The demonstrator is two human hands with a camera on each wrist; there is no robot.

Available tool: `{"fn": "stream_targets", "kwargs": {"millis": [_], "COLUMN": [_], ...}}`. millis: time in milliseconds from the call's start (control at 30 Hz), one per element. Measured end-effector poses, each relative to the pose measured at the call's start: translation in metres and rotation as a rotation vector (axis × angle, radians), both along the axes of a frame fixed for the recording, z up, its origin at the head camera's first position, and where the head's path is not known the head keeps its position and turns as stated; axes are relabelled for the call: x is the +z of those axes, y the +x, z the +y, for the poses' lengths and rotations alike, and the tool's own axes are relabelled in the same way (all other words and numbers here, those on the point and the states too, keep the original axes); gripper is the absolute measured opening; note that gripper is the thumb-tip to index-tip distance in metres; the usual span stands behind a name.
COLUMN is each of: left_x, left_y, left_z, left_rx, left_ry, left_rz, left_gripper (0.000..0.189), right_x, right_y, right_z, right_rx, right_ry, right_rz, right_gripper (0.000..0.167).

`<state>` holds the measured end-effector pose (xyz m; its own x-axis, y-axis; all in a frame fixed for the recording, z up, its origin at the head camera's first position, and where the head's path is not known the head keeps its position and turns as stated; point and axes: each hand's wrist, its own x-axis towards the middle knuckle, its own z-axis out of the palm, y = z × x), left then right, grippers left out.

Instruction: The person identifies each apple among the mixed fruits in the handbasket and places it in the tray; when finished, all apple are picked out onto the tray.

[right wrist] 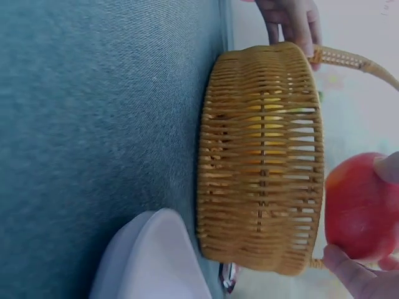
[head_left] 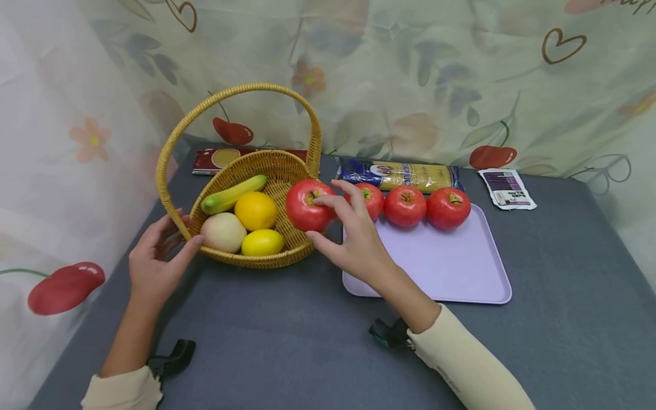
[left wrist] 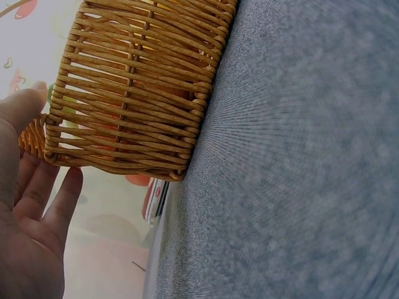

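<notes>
My right hand (head_left: pixel 361 242) holds a red apple (head_left: pixel 303 212) over the right side of a wicker basket (head_left: pixel 246 261), thumb below it and fingers at its top. In the right wrist view the apple (right wrist: pixel 355 208) is raised just past the basket's rim. With the thumb on the rim, my left hand (head_left: pixel 156 259) grips the basket's left side at the foot of its tall handle (head_left: pixel 163 165). Inside the basket lie a greenish-yellow banana (head_left: pixel 233 195), an orange (head_left: pixel 256 211), a lemon (head_left: pixel 263 243) and a pale round fruit (head_left: pixel 224 233).
Right of the basket lies a lilac tray (head_left: pixel 435 267), with three red apples (head_left: pixel 405 206) along its far edge. Behind them are a pasta packet (head_left: pixel 410 175) and a small white-and-purple pouch (head_left: pixel 507 189). A dark red packet (head_left: pixel 205 162) lies behind the basket, before a patterned curtain (head_left: pixel 384 85).
</notes>
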<state>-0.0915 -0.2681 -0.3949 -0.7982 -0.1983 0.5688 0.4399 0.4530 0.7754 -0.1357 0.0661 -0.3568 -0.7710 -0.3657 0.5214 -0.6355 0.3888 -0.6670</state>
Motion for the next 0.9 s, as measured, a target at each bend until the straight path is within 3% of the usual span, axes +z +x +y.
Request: {"fn": "stream_targets", "kwargs": {"millis": [233, 533, 900], "left_x": [0.009, -0.011, -0.011], "left_y": [0.005, -0.005, -0.005], "left_z": [0.006, -0.008, -0.009], "left_rx": [-0.026, -0.014, -0.041], "left_ry": [0.019, -0.001, 0.027], "left_rz": [0.025, 0.019, 0.03], "left_gripper": [0.055, 0.062, 0.062], "right_x": [-0.003, -0.013, -0.022], "right_y": [0.01, 0.017, 0.015], "right_z": [0.02, 0.055, 0.072], "right_rx": [-0.032, -0.096, -0.138], "right_ry": [-0.03, 0.019, 0.051], "right_rz": [0.016, -0.052, -0.135], "right_gripper": [0.048, 0.051, 0.051]}}
